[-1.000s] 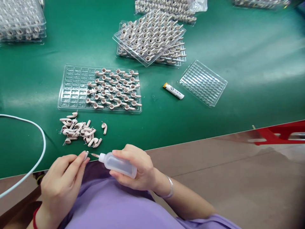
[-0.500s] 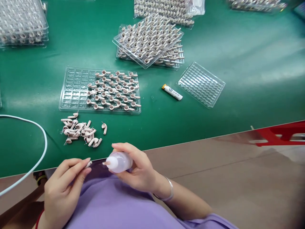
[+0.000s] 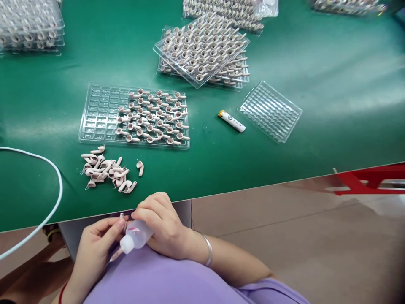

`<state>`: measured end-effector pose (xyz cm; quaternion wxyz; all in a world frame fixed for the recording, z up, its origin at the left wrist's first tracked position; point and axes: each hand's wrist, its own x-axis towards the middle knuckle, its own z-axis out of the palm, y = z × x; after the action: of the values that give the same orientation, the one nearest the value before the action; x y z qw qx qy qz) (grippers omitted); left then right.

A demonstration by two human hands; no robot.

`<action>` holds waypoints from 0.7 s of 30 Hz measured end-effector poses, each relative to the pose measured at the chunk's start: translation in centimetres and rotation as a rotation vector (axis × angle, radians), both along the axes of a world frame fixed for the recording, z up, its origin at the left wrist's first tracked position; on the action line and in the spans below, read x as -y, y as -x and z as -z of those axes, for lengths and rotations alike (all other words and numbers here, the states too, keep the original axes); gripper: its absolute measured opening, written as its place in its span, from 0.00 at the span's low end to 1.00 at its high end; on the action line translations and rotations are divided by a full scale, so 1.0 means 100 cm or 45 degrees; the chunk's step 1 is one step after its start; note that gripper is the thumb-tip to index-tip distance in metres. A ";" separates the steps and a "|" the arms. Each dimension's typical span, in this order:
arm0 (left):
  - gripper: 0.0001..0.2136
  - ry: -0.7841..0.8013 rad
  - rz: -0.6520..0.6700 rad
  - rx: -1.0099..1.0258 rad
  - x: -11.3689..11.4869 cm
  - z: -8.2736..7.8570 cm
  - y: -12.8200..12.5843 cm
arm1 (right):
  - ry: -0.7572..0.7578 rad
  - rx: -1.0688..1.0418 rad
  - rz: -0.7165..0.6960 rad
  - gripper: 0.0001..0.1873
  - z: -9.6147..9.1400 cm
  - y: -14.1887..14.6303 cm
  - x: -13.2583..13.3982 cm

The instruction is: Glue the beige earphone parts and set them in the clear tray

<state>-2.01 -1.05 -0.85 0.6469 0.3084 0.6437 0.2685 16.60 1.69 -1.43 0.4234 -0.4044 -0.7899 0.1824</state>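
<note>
My left hand pinches a small white earbud shell by its stem, just in front of the table edge. Wrapped in my right hand is a translucent squeeze bottle with a white cap and a thin nozzle, tilted so the nozzle points down and left. Its fingertips reach close to the earbud shell; whether they touch it is hidden. Beyond my hands lies a loose pile of earbud shells with fine wires, and one single shell beside it.
A clear tray holds rows of earbud shells on its right part. Stacked filled trays stand behind, more at the far left. An orange-capped white tube lies near another clear tray. A white cable curves at left.
My right hand has moved left against my left hand, and the bottle has swung so its nozzle points down-left. The earbud shell in my left hand now stands more upright.
</note>
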 end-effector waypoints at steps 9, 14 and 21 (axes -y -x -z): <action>0.13 0.042 -0.071 0.102 -0.002 0.003 -0.001 | 0.012 0.039 0.023 0.04 0.000 0.003 0.000; 0.13 0.034 -0.137 0.086 -0.008 -0.001 -0.004 | 0.010 0.044 0.039 0.04 0.001 0.004 -0.001; 0.13 0.038 -0.032 0.008 -0.006 -0.010 -0.003 | -0.018 0.058 0.012 0.01 0.003 0.003 0.002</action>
<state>-1.72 -0.42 0.16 0.6501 0.2897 0.6493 0.2680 16.29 1.47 -1.71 0.4089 -0.4090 -0.7988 0.1655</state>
